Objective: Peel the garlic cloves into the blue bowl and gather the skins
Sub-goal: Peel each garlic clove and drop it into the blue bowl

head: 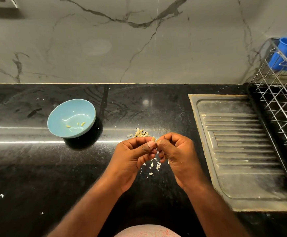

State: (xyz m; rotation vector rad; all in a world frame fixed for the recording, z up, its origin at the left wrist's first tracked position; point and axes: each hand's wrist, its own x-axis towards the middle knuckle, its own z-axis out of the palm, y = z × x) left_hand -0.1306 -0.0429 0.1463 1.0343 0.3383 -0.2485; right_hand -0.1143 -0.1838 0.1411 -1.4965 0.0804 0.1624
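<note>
My left hand (132, 156) and my right hand (177, 154) meet above the black counter, and both pinch one small garlic clove (154, 139) between thumbs and fingertips. Just behind the hands lies a small pile of garlic cloves (140, 133). Under the hands, white skin flakes (154, 165) are scattered on the counter. The blue bowl (57, 122) stands to the left, tilted a little, with three small peeled cloves (77, 124) in its bottom.
A steel sink drainboard (238, 151) is set into the counter at the right. Beyond it stands a wire dish rack (279, 100) holding a blue cup (286, 53). A marble wall rises behind the counter. Stray skin bits (2, 195) lie at the left.
</note>
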